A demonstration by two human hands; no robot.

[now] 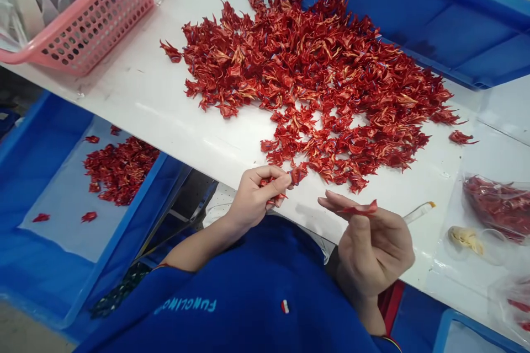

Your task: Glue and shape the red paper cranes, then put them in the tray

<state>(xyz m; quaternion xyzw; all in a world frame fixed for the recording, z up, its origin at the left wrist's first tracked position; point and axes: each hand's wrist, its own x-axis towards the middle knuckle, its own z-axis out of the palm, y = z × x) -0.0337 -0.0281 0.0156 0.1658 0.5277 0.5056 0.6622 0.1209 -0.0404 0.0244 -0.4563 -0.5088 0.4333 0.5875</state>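
Note:
A wide heap of dried red hibiscus calyces (314, 83) covers the middle of the white table (124, 94). My left hand (256, 198) pinches a small red calyx (274, 190) between thumb and fingers, right at the near edge of the heap. Another calyx (298, 175) lies just beyond its fingertips. My right hand (370, 248) is raised over the table's near edge, holding a flattened red calyx (361, 209) between its fingers. A lone calyx (460, 137) lies to the right of the heap.
A pink plastic basket (97, 16) stands at the far left, and a blue crate (393, 11) sits beyond the heap. Below the table at left, a blue tray (62, 176) holds more red pieces. Plastic bags with red contents (497, 207) lie at right.

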